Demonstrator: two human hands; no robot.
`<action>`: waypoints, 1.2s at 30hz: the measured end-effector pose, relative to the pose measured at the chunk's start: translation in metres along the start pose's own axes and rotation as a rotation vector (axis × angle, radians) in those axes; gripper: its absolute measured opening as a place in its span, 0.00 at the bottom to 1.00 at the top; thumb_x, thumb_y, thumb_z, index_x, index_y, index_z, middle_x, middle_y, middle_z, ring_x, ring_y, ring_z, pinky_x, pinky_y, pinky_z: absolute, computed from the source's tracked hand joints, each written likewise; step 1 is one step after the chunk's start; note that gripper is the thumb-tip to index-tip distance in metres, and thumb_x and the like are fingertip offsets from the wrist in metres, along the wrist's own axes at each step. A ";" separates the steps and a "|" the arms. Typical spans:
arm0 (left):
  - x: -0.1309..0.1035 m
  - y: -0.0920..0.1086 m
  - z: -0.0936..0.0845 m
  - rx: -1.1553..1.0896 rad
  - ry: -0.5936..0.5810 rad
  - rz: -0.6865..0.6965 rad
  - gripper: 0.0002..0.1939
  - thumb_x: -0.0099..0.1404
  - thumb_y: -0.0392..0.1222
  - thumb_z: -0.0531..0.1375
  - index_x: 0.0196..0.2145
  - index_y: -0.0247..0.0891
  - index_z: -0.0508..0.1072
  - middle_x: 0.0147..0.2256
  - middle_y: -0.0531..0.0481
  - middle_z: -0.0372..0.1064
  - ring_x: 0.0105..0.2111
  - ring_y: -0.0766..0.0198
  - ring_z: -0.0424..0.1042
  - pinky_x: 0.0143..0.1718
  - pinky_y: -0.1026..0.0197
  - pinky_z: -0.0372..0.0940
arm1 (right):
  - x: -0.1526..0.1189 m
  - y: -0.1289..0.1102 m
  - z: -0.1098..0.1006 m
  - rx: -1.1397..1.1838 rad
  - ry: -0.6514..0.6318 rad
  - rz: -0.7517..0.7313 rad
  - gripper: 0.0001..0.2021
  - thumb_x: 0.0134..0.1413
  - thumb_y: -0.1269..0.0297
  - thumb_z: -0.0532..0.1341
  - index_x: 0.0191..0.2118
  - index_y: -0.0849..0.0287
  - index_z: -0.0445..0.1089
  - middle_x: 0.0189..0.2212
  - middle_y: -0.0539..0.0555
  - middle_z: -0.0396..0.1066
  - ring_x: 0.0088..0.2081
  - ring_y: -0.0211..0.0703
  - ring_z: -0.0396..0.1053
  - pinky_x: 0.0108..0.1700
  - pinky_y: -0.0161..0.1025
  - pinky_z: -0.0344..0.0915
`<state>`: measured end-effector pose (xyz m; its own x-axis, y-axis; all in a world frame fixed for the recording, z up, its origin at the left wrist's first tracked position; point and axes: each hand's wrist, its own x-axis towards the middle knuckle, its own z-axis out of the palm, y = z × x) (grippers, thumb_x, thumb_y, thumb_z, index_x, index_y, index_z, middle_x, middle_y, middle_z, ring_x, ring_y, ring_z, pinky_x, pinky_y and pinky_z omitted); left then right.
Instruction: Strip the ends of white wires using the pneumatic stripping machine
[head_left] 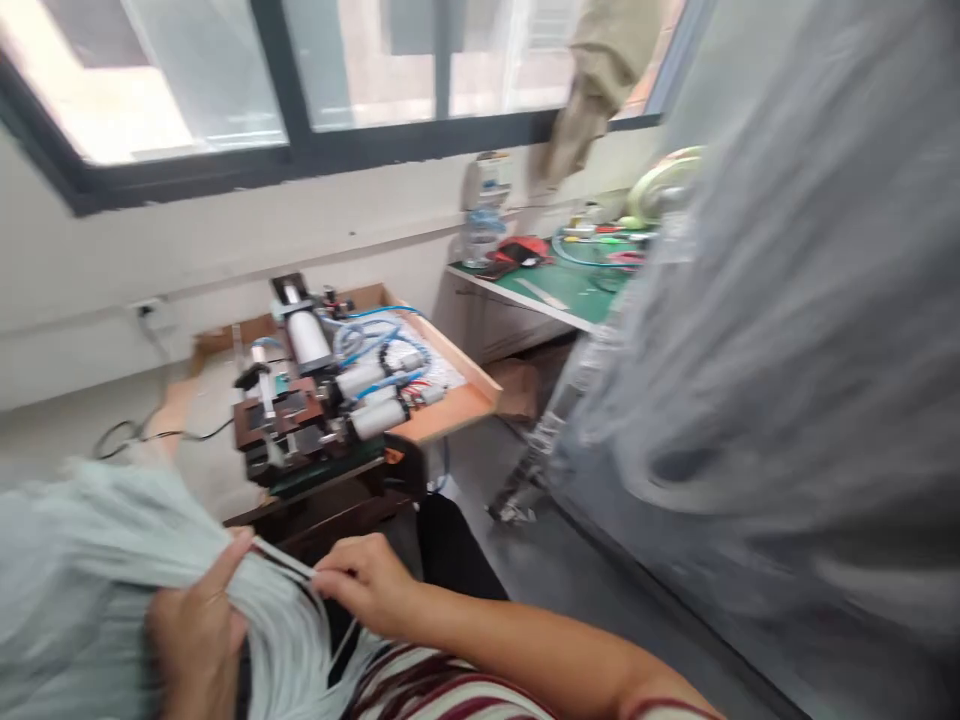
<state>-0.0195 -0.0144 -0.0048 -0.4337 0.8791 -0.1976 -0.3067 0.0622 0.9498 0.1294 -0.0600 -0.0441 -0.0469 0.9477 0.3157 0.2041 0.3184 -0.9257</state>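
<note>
A large bundle of pale, whitish-green strands (161, 530) spreads from the lower left across my lap, blurred at its far end. My left hand (199, 620) is closed around part of the bundle, its thumb lying along the top. To its right, my right hand (364, 585) pinches a thin strand or two between thumb and fingertips. Those strands run taut from one hand to the other. Loose strands hang in a curve below both hands.
Ahead stands a machine with white cylinders (307, 335) and blue tubes on a wooden-edged table (465, 405). A green-topped table (581, 290) with tools and a bottle is at back right. Grey sheeting (772, 400) fills the right side.
</note>
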 end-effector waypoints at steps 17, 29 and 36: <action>0.011 0.004 0.009 -0.117 -0.134 -0.084 0.07 0.42 0.31 0.64 0.24 0.32 0.72 0.21 0.51 0.72 0.24 0.58 0.73 0.26 0.58 0.67 | 0.075 0.006 0.024 0.747 0.079 0.445 0.11 0.44 0.59 0.60 0.28 0.63 0.71 0.17 0.47 0.61 0.16 0.29 0.49 0.19 0.30 0.46; 0.018 0.005 0.018 -0.062 -0.101 -0.099 0.08 0.41 0.32 0.64 0.23 0.33 0.71 0.17 0.53 0.70 0.19 0.62 0.70 0.22 0.62 0.65 | 0.089 0.008 0.021 0.924 0.023 0.602 0.12 0.40 0.59 0.62 0.25 0.65 0.71 0.14 0.47 0.60 0.15 0.27 0.46 0.17 0.29 0.41; 0.015 0.004 0.017 -0.001 -0.096 -0.091 0.06 0.41 0.32 0.64 0.20 0.33 0.69 0.14 0.52 0.69 0.16 0.65 0.67 0.19 0.65 0.62 | 0.089 0.010 0.022 0.912 -0.038 0.625 0.11 0.40 0.59 0.62 0.27 0.64 0.71 0.16 0.47 0.61 0.16 0.28 0.49 0.19 0.29 0.44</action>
<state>-0.0129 0.0072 0.0005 -0.3211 0.9110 -0.2586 -0.3418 0.1432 0.9288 0.1055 0.0281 -0.0297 -0.2200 0.9419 -0.2537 -0.5940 -0.3357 -0.7311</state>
